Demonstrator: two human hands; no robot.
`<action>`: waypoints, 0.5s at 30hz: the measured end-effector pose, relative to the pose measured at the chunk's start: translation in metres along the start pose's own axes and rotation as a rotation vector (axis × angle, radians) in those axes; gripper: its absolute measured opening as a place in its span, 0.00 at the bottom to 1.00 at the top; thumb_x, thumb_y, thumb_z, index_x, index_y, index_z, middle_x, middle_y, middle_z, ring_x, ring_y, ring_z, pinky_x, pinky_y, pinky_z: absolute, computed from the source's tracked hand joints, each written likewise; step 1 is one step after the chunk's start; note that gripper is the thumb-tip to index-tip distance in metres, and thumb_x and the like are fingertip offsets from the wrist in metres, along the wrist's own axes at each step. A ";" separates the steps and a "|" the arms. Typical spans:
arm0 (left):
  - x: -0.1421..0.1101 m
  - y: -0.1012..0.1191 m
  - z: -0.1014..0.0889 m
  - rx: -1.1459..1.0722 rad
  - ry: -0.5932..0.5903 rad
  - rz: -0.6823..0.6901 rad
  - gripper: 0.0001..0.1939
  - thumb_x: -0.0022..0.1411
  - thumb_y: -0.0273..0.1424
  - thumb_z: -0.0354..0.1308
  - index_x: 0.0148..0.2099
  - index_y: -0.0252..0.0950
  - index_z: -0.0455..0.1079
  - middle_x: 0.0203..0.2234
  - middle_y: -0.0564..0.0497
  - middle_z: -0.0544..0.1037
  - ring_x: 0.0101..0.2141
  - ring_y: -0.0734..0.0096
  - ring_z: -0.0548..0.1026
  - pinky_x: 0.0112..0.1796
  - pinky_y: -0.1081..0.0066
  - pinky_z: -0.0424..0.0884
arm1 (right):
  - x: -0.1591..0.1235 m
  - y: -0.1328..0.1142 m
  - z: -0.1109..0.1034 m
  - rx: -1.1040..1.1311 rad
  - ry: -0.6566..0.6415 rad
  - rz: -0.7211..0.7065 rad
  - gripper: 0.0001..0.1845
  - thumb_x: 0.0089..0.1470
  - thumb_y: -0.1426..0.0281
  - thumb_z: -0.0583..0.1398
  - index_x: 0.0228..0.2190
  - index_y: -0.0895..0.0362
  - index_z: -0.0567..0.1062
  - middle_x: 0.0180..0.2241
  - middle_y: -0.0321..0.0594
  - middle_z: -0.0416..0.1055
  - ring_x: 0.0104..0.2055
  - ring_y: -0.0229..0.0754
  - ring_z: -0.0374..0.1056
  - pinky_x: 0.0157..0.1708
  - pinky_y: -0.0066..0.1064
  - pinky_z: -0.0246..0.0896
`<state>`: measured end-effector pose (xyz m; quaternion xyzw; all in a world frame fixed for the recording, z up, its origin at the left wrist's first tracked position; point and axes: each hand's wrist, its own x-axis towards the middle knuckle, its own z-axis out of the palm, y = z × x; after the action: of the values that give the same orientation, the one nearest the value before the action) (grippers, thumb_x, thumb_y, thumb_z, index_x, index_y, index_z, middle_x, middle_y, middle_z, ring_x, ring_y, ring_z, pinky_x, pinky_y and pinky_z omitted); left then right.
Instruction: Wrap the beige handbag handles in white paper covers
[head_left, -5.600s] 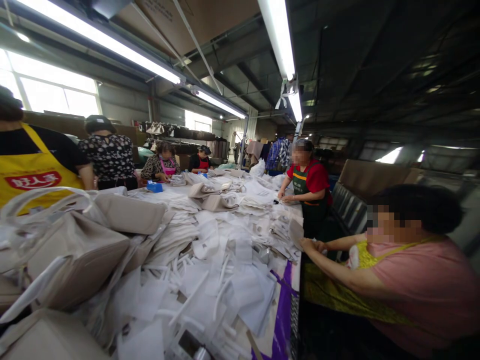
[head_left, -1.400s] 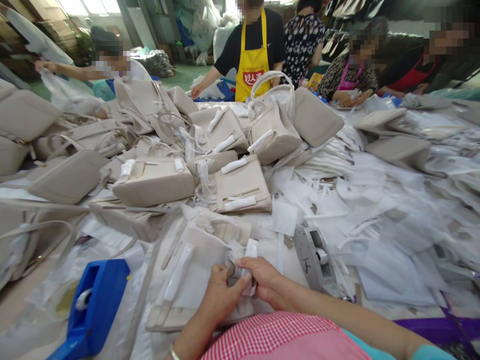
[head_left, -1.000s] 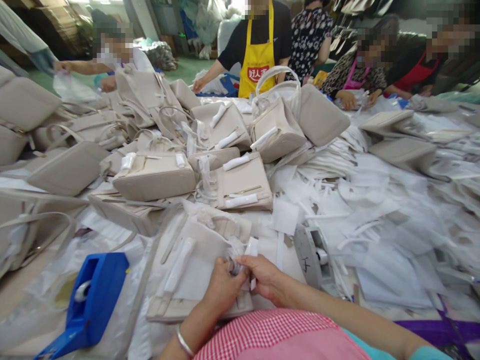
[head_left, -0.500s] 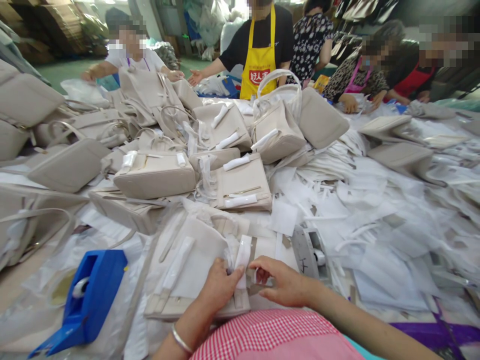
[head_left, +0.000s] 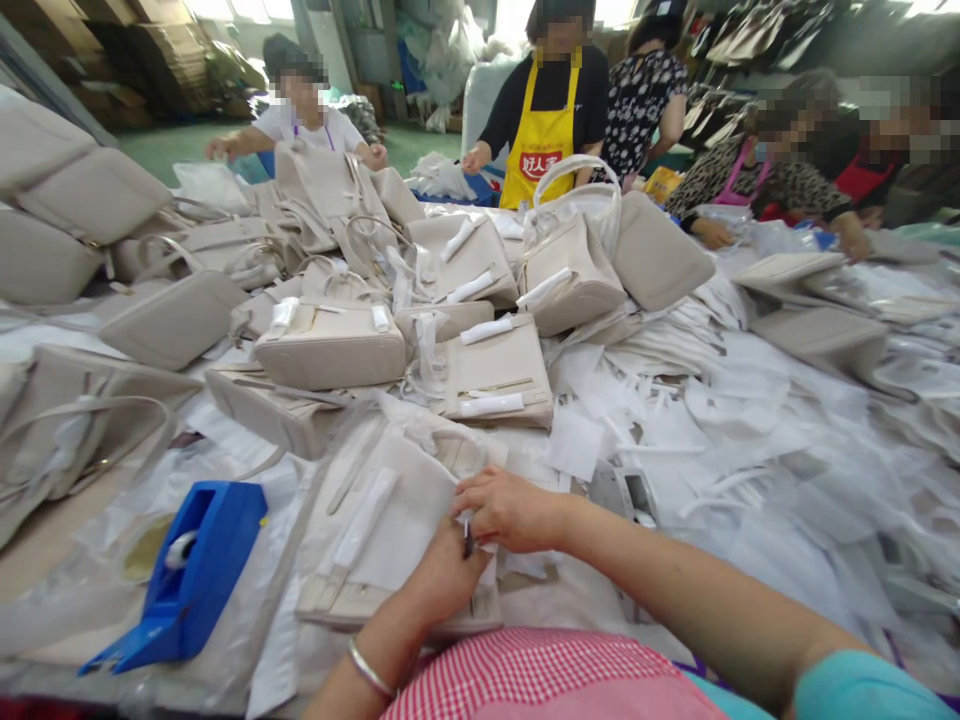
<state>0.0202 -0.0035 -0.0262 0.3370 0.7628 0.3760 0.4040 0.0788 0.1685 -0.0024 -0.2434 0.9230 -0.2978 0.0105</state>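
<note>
A beige handbag lies flat in front of me, with white wrapping on its strap pieces. Closed at its right side is my left hand, on a white-wrapped strap that is now mostly covered by my hands. Just above it, my right hand has its fingers bent down and meeting the left fingers. A small dark strip shows between the two hands; its kind cannot be made out. What the right fingertips pinch is hidden.
A blue tape dispenser stands left of the handbag, and a grey dispenser sits to the right. White foam sheets cover the right side. Other beige bags are heaped behind. Several co-workers stand across the table.
My right hand has moved left and up, from beside the handbag onto the left fingers. My left hand stays at the strap. The whole view has shifted slightly.
</note>
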 end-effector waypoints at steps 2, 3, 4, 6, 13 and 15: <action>-0.001 0.001 -0.001 0.019 -0.014 -0.005 0.15 0.56 0.30 0.53 0.45 0.35 0.73 0.43 0.43 0.74 0.45 0.59 0.71 0.50 0.61 0.66 | 0.002 0.004 0.004 0.067 -0.005 0.019 0.04 0.51 0.72 0.64 0.26 0.54 0.79 0.41 0.40 0.77 0.53 0.47 0.64 0.51 0.39 0.50; -0.001 0.001 -0.002 0.037 -0.017 -0.033 0.14 0.56 0.30 0.52 0.43 0.35 0.73 0.41 0.43 0.73 0.44 0.59 0.72 0.48 0.61 0.66 | 0.002 0.005 0.006 0.097 0.011 0.029 0.04 0.52 0.72 0.64 0.26 0.54 0.79 0.39 0.40 0.78 0.51 0.46 0.66 0.50 0.38 0.52; -0.002 0.002 -0.002 0.058 -0.015 -0.067 0.13 0.56 0.31 0.52 0.42 0.34 0.72 0.39 0.44 0.73 0.41 0.60 0.72 0.47 0.62 0.67 | 0.002 0.006 0.008 0.124 0.038 0.045 0.05 0.53 0.72 0.63 0.27 0.54 0.79 0.36 0.40 0.78 0.48 0.45 0.68 0.49 0.37 0.53; -0.003 0.003 -0.002 0.098 -0.012 -0.121 0.11 0.55 0.33 0.54 0.39 0.33 0.71 0.36 0.46 0.72 0.38 0.61 0.72 0.42 0.64 0.68 | 0.000 0.005 0.012 0.177 0.102 0.086 0.08 0.55 0.72 0.61 0.27 0.55 0.80 0.33 0.40 0.78 0.41 0.42 0.70 0.46 0.34 0.57; 0.001 0.001 0.006 0.070 0.035 -0.143 0.16 0.60 0.43 0.52 0.36 0.34 0.70 0.33 0.46 0.72 0.35 0.62 0.72 0.37 0.63 0.66 | -0.004 0.005 0.016 0.350 0.212 0.214 0.10 0.56 0.72 0.60 0.27 0.56 0.81 0.28 0.39 0.77 0.35 0.40 0.71 0.42 0.31 0.64; 0.003 -0.002 0.009 -0.016 0.053 -0.139 0.15 0.60 0.42 0.52 0.37 0.35 0.69 0.31 0.47 0.73 0.34 0.62 0.73 0.36 0.64 0.66 | -0.005 0.007 0.015 0.362 0.196 0.250 0.09 0.54 0.73 0.60 0.29 0.56 0.81 0.28 0.38 0.77 0.33 0.39 0.71 0.39 0.29 0.64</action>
<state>0.0262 0.0004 -0.0322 0.2699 0.7917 0.3619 0.4115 0.0831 0.1674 -0.0195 -0.0912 0.8741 -0.4771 0.0011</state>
